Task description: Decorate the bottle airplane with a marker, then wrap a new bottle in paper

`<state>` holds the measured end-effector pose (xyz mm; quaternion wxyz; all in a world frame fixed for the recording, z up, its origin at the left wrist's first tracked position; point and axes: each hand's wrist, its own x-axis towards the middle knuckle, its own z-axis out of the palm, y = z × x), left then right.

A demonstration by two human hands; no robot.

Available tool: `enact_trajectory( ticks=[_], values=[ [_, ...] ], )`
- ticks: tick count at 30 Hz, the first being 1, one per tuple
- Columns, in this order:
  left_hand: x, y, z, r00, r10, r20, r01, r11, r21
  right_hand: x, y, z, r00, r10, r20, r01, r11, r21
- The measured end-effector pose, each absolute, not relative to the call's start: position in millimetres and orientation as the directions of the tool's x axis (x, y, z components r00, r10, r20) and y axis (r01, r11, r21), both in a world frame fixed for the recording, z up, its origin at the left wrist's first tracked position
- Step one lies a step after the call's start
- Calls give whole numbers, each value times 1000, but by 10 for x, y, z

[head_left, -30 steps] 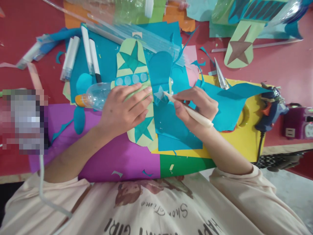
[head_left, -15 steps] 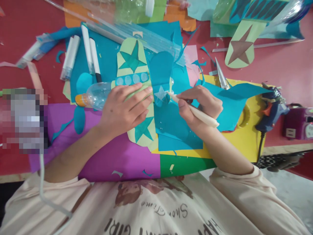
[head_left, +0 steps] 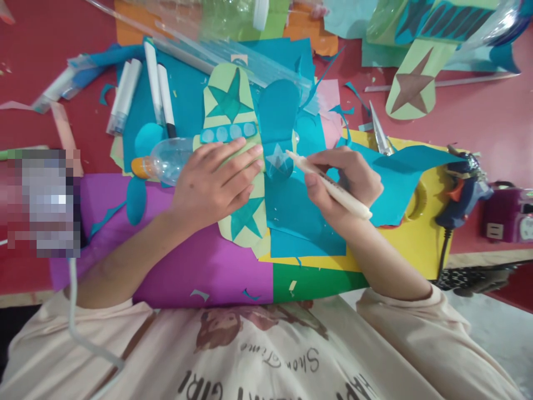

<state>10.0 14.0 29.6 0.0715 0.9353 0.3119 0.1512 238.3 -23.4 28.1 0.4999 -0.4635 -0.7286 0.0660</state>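
My left hand [head_left: 225, 178] lies flat, fingers extended, across a pale green paper piece [head_left: 212, 114] with teal stars and a blue strip of light circles. Under and beside this hand is a clear plastic bottle [head_left: 172, 158] with an orange cap. My right hand [head_left: 345, 180] grips a white marker [head_left: 333, 189], its tip at the edge of a pale star [head_left: 277, 159] on a blue rounded paper piece [head_left: 278, 111]. The star looks whitish and filled in. Blue paper sheets [head_left: 303, 205] lie beneath.
Several markers [head_left: 125, 97] lie at the left. Scissors [head_left: 380, 130], a tape roll [head_left: 416, 203] and a blue glue gun [head_left: 464, 189] are at the right. Purple paper [head_left: 187, 266] spreads in front. Another starred paper piece [head_left: 412, 83] hangs from a decorated bottle at the back right.
The marker tip has shifted slightly up and right relative to the star. My left hand stays on the green paper, and the whole view has moved a little.
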Motion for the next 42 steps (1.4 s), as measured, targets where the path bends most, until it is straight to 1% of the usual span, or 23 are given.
enact_trajectory(
  ticks=[2,5,11,13,17,19,23,25,28,34,39,42],
  values=[
    [95,139,280,751,611,249,566,-791,233,2372,-235,277,-116,741,662,592,586,-553],
    [88,134,256,740,614,274,577,-789,211,2356,-225,266,-171,724,668,533,638,-555],
    [79,138,259,769,556,317,540,-829,145,2349,-207,223,-161,721,674,532,638,-556],
    [80,142,263,764,560,321,538,-827,163,2348,-207,212,-165,726,667,546,631,-551],
    [85,145,265,757,590,282,555,-807,199,2344,-214,217,-164,735,658,539,625,-564],
    [85,144,264,763,577,292,551,-816,174,2342,-218,230,-169,740,651,528,626,-574],
    [83,144,261,765,509,395,522,-849,85,2342,-222,242,-212,748,628,529,629,-570],
    [81,146,260,764,515,388,519,-848,106,2342,-220,235,-211,741,638,532,634,-561],
    [76,150,256,766,547,338,519,-836,180,2343,-215,223,-193,715,672,534,651,-539],
    [68,152,238,772,543,329,516,-839,173,2342,-217,231,-196,719,667,532,649,-544],
    [76,156,244,755,599,268,538,-799,270,2343,-221,237,-208,726,655,541,643,-541],
    [78,159,248,754,613,237,549,-786,286,2345,-225,242,-223,741,633,560,629,-539]
  ],
)
